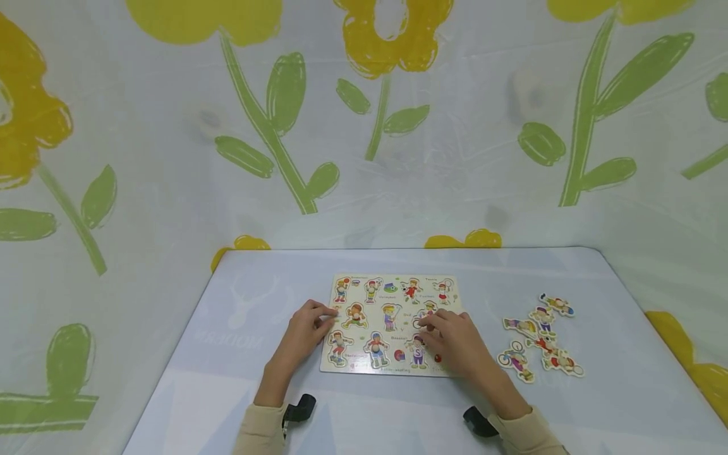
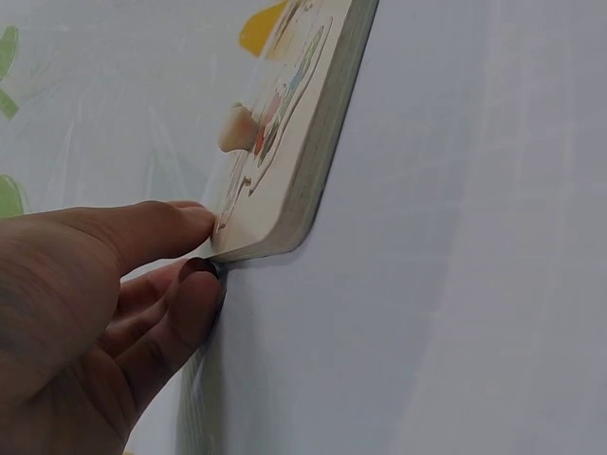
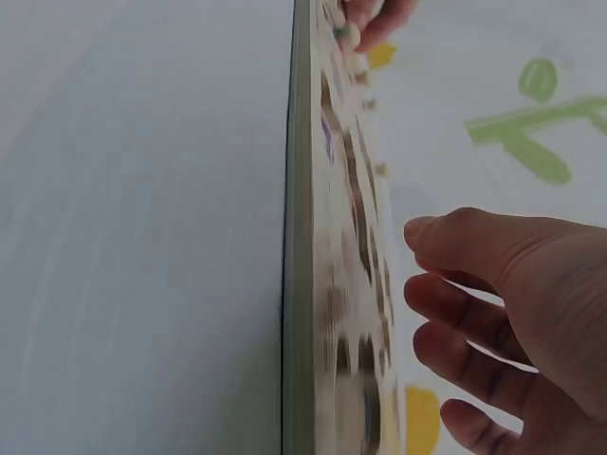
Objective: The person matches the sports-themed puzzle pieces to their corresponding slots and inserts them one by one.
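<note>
A wooden peg puzzle board (image 1: 372, 325) printed with sports figures lies flat on the table. My left hand (image 1: 301, 332) holds its left edge; in the left wrist view the thumb (image 2: 175, 230) rests at the board's corner, with fingertips just below the edge. A round wooden knob (image 2: 237, 128) stands up close to that thumb. Over the board's right side is my right hand (image 1: 457, 341), fingers loosely bent and apart, holding nothing. In the right wrist view its fingertips (image 3: 427, 232) are separated from the board's face. The hand partly covers the figures on that side.
Several loose puzzle pieces (image 1: 543, 344) lie in a cluster on the table right of the board, among them a figure with a bicycle (image 1: 514, 361). A pale table surface (image 1: 392, 414) extends around the board. Flower-patterned fabric (image 1: 455, 177) hangs behind.
</note>
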`<state>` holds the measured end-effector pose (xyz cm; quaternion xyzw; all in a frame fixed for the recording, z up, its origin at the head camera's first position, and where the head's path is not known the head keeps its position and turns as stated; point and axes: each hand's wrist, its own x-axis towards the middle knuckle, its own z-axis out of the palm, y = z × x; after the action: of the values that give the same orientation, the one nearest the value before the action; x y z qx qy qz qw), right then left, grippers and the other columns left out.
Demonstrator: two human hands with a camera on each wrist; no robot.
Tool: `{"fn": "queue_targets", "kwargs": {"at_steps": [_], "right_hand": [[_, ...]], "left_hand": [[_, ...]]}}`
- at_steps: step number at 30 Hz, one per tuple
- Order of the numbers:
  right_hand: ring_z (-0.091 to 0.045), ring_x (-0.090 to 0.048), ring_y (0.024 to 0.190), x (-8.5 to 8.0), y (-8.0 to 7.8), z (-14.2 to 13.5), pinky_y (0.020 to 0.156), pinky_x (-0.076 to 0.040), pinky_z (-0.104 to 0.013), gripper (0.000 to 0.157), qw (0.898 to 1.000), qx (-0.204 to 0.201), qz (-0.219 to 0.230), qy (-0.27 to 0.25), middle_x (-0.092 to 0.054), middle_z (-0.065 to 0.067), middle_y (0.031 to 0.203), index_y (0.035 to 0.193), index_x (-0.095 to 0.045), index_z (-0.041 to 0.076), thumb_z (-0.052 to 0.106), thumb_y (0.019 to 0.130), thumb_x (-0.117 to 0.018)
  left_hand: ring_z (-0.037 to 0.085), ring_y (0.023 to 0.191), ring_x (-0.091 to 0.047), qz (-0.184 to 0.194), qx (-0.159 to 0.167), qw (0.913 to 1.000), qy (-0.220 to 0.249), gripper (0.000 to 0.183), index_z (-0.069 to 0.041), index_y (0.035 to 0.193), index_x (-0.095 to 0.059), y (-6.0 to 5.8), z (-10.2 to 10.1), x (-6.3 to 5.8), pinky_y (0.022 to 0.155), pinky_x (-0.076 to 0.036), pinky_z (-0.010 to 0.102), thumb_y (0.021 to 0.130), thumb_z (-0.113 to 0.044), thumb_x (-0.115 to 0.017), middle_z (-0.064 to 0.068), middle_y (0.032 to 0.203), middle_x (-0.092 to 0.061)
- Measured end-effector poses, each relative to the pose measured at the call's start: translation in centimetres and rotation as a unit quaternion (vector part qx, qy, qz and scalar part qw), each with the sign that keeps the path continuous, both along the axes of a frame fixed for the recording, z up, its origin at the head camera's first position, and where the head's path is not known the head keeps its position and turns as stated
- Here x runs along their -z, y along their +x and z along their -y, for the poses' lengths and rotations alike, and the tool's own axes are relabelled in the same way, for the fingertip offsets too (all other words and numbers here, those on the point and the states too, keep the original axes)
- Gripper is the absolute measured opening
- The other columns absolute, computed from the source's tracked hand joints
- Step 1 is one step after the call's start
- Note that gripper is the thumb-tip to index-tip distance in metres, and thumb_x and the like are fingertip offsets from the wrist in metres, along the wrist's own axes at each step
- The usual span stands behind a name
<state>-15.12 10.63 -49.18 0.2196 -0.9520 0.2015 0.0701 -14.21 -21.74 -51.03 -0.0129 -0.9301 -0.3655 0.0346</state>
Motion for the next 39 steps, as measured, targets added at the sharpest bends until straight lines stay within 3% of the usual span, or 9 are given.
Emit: {"fn": "queue_targets", "kwargs": {"at_steps": [9, 14, 21, 27, 39], "right_hand": [[-0.008, -0.051, 0.070, 0.1, -0.7, -4.4, 0.078, -0.037, -0.037, 0.018, 0.999, 0.047, 0.010, 0.010, -0.065, 0.008, 0.083, 0.101, -0.074, 0.019, 0.026, 0.085, -0.076], [-0.010, -0.051, 0.068, 0.2, -1.1, -7.2, 0.071, -0.034, -0.034, 0.019, 0.997, 0.077, 0.007, 0.009, -0.066, 0.004, 0.081, 0.102, -0.074, 0.015, 0.022, 0.084, -0.077], [-0.011, -0.051, 0.066, 0.5, -1.5, -10.5, 0.065, -0.040, -0.030, 0.018, 0.995, 0.090, -0.035, 0.003, -0.066, 0.001, 0.079, 0.101, -0.074, 0.011, 0.016, 0.083, -0.077], [-0.013, -0.054, 0.066, -0.3, -1.6, -12.6, 0.057, -0.043, -0.025, 0.020, 0.993, 0.112, -0.043, 0.006, -0.067, -0.002, 0.080, 0.101, -0.074, 0.009, 0.014, 0.082, -0.078], [-0.013, -0.049, 0.064, -0.6, -1.6, -15.4, 0.061, -0.036, -0.029, 0.023, 0.990, 0.137, -0.028, 0.020, -0.065, -0.001, 0.075, 0.100, -0.073, 0.006, 0.019, 0.082, -0.078]], "left_hand": [[0.010, 0.070, -0.049, -0.005, 0.004, 1.0000, 0.004, 0.017, -0.012, 0.106, -0.075, 0.0, 0.1, 0.2, 0.054, -0.044, 0.021, 0.089, -0.012, -0.072, 0.004, 0.103, -0.059], [0.010, 0.070, -0.049, -0.002, 0.006, 0.9999, 0.009, 0.017, -0.012, 0.106, -0.075, -0.1, 0.1, 0.2, 0.054, -0.044, 0.021, 0.089, -0.011, -0.072, 0.004, 0.103, -0.059], [0.010, 0.072, -0.049, -0.007, 0.002, 1.0000, 0.004, 0.017, -0.012, 0.105, -0.075, -0.1, 0.1, 0.1, 0.054, -0.044, 0.020, 0.088, -0.012, -0.072, 0.004, 0.103, -0.059], [0.010, 0.073, -0.050, -0.005, -0.003, 1.0000, 0.002, 0.018, -0.012, 0.106, -0.075, 0.1, 0.0, 0.1, 0.055, -0.044, 0.020, 0.088, -0.012, -0.072, 0.004, 0.103, -0.060], [0.011, 0.076, -0.049, -0.004, -0.005, 1.0000, 0.000, 0.017, -0.012, 0.106, -0.075, 0.1, 0.0, 0.0, 0.059, -0.042, 0.019, 0.089, -0.012, -0.072, 0.003, 0.102, -0.060]]}}
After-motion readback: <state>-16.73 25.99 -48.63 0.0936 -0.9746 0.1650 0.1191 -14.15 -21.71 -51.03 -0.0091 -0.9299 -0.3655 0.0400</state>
